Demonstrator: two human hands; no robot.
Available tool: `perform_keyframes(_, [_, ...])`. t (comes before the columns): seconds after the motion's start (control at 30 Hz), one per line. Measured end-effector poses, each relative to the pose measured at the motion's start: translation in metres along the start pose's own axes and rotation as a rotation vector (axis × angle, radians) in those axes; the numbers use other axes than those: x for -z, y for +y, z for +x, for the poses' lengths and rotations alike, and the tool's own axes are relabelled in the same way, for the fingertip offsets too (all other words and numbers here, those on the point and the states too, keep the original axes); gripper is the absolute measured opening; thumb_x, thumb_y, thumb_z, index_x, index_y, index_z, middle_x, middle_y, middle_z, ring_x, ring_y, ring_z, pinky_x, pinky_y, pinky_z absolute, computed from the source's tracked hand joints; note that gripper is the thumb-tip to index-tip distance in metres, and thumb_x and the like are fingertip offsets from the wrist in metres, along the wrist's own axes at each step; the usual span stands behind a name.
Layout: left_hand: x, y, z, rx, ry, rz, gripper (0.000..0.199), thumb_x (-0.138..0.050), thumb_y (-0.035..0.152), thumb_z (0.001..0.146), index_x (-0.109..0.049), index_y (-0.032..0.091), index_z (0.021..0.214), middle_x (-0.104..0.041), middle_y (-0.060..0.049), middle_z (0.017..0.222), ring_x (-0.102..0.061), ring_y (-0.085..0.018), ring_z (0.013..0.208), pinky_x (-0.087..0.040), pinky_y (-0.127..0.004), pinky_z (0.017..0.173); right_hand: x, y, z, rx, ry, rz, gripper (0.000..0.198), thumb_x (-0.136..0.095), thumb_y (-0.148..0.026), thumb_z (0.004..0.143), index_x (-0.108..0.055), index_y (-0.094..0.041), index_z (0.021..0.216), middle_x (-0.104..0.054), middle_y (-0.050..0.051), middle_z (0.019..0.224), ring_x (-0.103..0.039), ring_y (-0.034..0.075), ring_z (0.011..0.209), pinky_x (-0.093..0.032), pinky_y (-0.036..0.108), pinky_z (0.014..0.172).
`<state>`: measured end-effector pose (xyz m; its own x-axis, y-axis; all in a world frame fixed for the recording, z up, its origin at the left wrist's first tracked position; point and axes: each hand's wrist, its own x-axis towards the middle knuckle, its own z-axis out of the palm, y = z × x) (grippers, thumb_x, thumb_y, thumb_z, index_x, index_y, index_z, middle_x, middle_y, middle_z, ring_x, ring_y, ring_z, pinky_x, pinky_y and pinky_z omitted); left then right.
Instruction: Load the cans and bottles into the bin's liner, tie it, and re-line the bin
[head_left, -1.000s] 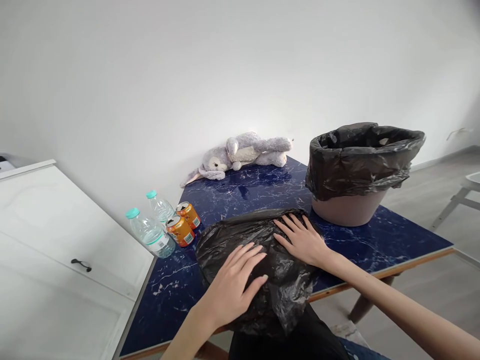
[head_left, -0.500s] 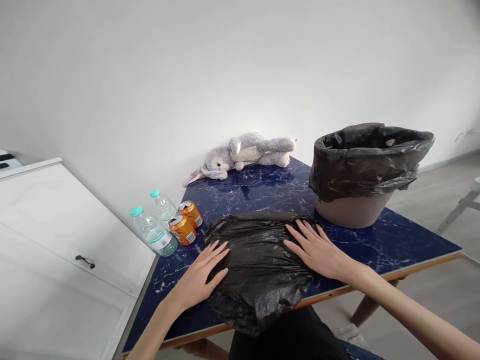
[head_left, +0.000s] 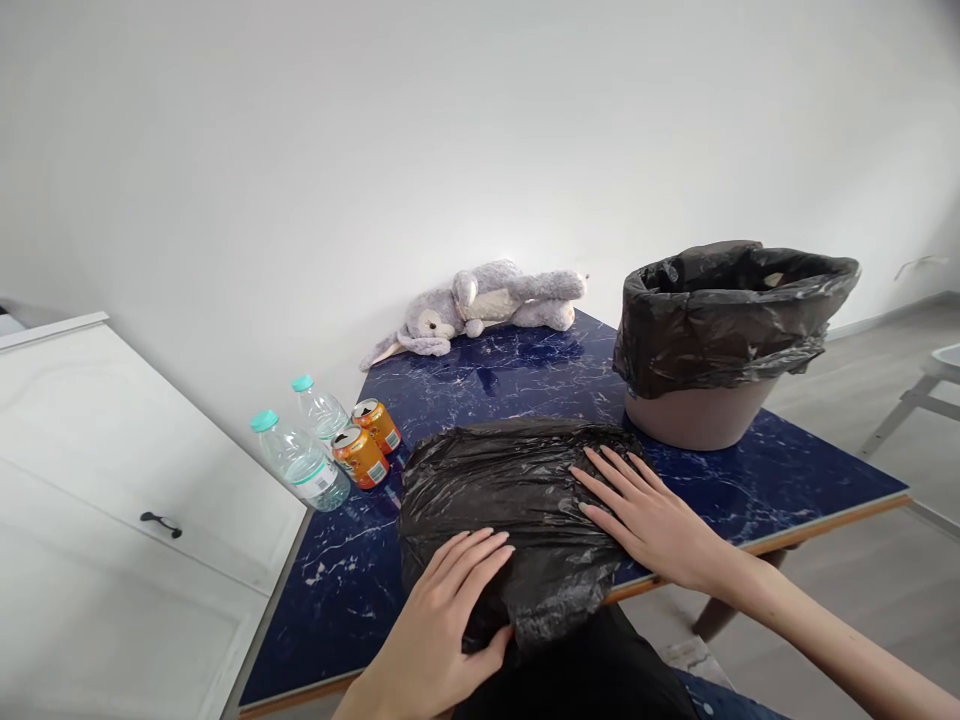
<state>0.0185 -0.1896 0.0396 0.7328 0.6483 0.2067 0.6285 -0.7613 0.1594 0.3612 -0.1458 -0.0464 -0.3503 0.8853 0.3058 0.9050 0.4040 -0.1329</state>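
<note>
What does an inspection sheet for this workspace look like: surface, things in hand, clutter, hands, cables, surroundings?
Surface: dark blue marbled table with a wooden edge.
Things in hand: crumpled black plastic bag lying on the table, its near end hanging over the front edge.
Clutter: two water bottles and two orange cans at the table's left edge; grey plush toy lying at the far corner; brown bin lined with a black bag.
Hands: left hand flat on the bag's near end; right hand flat on its right side; both open, palms down.
Cables: nothing seen.
Surroundings: white cabinet at left, white wall behind, grey floor at right.
</note>
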Motion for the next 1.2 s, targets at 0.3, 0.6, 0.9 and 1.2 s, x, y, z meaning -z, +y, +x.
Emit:
perform_keyframes(0.3, [0.002,0.016,0.03,-0.227,0.345,0.04,0.045,-0.051,-0.006,0.087,-0.067,0.021,0.119,-0.081,-0.005,0.115,-0.073,-0.022,0.105,-0.058,-0.04,0.095,0.003,-0.003,-0.001,-0.025,0.05,0.01,0.063,-0.028,-0.057,0.114,-0.038,-0.03,0.169,-0.026,0.005,0.177,-0.022,0.031,0.165,-0.026,0.059,0.133])
perform_keyframes(0.6, [0.011,0.011,-0.017,-0.397,0.392,0.056,0.038,-0.036,0.04,0.114,-0.062,0.018,0.131,-0.082,-0.013,0.111,-0.075,-0.024,0.107,-0.058,-0.041,0.097,0.005,-0.004,-0.002,-0.042,0.033,0.037,0.064,-0.028,-0.059,0.114,-0.038,-0.03,0.17,-0.025,0.003,0.178,-0.021,0.031,0.166,-0.026,0.059,0.134])
perform_keyframes(0.9, [0.005,-0.001,-0.017,-0.167,0.051,0.178,0.075,-0.05,0.009,0.095,-0.036,0.024,0.167,-0.049,-0.01,0.169,-0.04,-0.029,0.16,-0.046,-0.051,0.125,0.005,-0.005,-0.001,-0.041,0.07,0.041,0.062,-0.03,-0.057,0.114,-0.041,-0.03,0.168,-0.03,0.004,0.176,-0.025,0.033,0.164,-0.027,0.06,0.133])
perform_keyframes(1.2, [0.008,-0.012,-0.023,-0.206,0.162,-0.097,0.052,-0.046,0.007,0.094,-0.058,0.024,0.141,-0.081,-0.008,0.125,-0.077,-0.023,0.114,-0.061,-0.037,0.104,0.015,-0.002,-0.011,0.016,-0.016,0.133,0.06,-0.032,-0.057,0.114,-0.033,-0.036,0.171,-0.023,-0.001,0.178,-0.019,0.033,0.165,-0.026,0.06,0.134])
